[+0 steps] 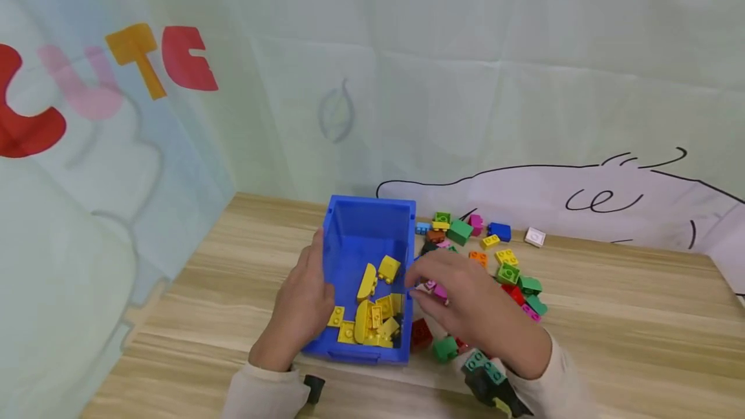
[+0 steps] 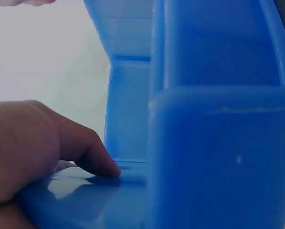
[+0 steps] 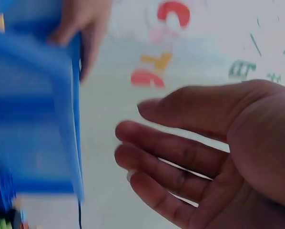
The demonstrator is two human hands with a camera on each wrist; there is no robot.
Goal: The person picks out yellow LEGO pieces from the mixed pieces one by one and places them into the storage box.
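A blue plastic bin (image 1: 372, 202) stands on the table, with several yellow toy bricks (image 1: 367, 282) lying inside it. The left hand (image 1: 299, 302) grips the bin's left wall, thumb over the inner side; the left wrist view shows the thumb (image 2: 92, 152) bent against the blue plastic. Beside the bin's right rim is the right hand (image 1: 465, 296), its fingers loosely bent. In the right wrist view, nothing is between the right hand's fingers (image 3: 176, 152) and thumb. Loose bricks partly hide beneath and behind this hand.
Mixed toy bricks in green, red, pink, orange and blue, such as a green brick (image 1: 508, 275), lie scattered right of the bin. A white brick (image 1: 535, 236) lies near the back edge. A printed curtain (image 1: 442, 102) hangs behind the wooden table (image 1: 628, 322).
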